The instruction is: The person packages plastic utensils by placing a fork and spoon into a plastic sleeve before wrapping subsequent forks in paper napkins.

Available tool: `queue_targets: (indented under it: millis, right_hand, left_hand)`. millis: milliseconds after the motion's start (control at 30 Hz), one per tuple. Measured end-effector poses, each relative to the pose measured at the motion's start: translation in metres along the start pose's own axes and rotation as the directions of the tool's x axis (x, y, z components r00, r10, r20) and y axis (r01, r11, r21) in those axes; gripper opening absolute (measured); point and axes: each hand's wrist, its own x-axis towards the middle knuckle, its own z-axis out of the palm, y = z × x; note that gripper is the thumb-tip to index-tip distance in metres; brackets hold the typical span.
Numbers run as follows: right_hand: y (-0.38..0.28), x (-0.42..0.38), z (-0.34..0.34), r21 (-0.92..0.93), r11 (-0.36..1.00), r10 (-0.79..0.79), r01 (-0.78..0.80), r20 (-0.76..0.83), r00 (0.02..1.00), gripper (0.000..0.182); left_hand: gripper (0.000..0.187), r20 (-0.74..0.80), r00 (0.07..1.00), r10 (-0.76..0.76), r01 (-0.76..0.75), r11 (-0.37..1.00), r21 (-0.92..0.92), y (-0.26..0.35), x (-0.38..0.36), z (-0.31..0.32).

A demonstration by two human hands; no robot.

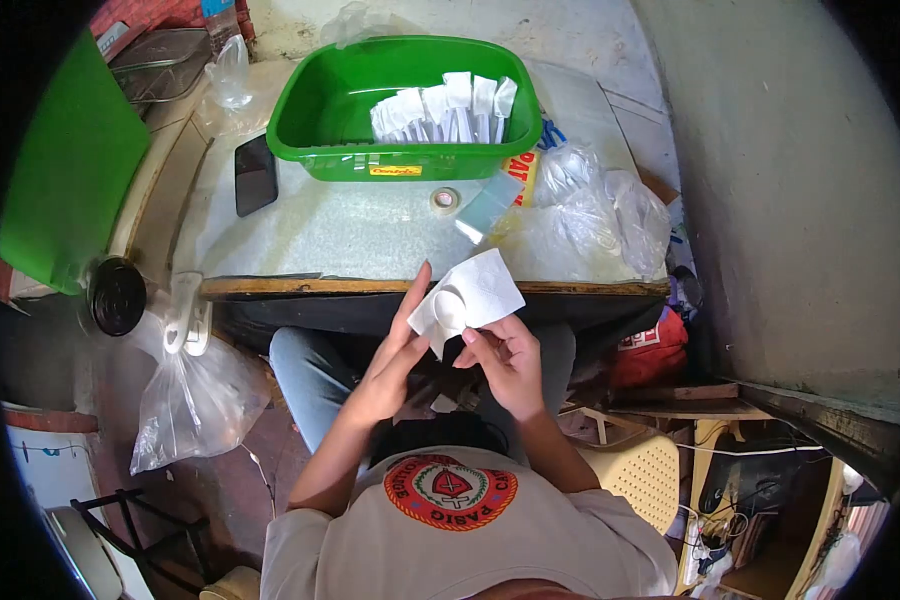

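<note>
Just off the table's front edge, a white paper napkin [488, 283] is held between my two hands. Over its lower left part lies a small round white piece [450, 308], shaped like a spoon's bowl; I cannot make out what it is. My left hand [388, 362] has its fingers stretched up along the napkin's left edge, with the thumb against it. My right hand [510, 368] pinches the napkin's lower edge by the round piece. On the table stands a green basin [310, 160] with several napkin-wrapped pieces [457, 95] lined up inside.
Between basin and table edge lie a tape roll [445, 200] and clear plastic sleeves [490, 203]. Crumpled plastic bags [580, 215] fill the right side. A phone [256, 176] lies left of the basin. A plastic bag [195, 410] hangs at the table's left corner.
</note>
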Motion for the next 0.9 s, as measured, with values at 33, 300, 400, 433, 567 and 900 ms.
queue_targets:
  millis: [33, 300, 400, 433, 567, 900]
  right_hand:
    - [-0.004, 0.001, -0.004, 0.000, 1.000, -0.001, 0.001, -0.003, 1.000, 0.027]
    - [-0.025, 0.003, -0.021, -0.155, 0.982, 0.135, -0.108, 0.178, 0.975, 0.022]
    - [-0.030, 0.001, -0.022, -0.224, 0.971, 0.122, -0.082, 0.171, 0.978, 0.022]
    - [-0.030, 0.000, -0.022, -0.244, 0.967, 0.110, -0.066, 0.170, 0.979, 0.022]
    - [-0.022, -0.003, -0.023, -0.234, 0.972, 0.033, 0.004, 0.152, 0.988, 0.021]
    - [-0.017, -0.005, -0.006, -0.401, 0.900, -0.176, 0.171, 0.025, 0.984, 0.016]
  left_hand:
    - [0.067, 0.114, 0.993, -0.035, 0.030, 0.999, 0.042, 0.016, 0.001, -0.006]
    - [0.045, 0.348, 0.937, 0.015, -0.183, 0.871, 0.456, 0.037, 0.013, -0.030]
    - [0.031, 0.368, 0.929, 0.043, -0.233, 0.840, 0.490, 0.040, 0.019, -0.029]
    - [0.026, 0.372, 0.928, 0.040, -0.236, 0.834, 0.499, 0.041, 0.020, -0.029]
    - [0.020, 0.318, 0.948, 0.024, -0.177, 0.869, 0.463, 0.031, 0.020, -0.027]
    - [0.014, -0.100, 0.995, 0.030, -0.016, 0.990, 0.137, -0.015, 0.009, -0.004]
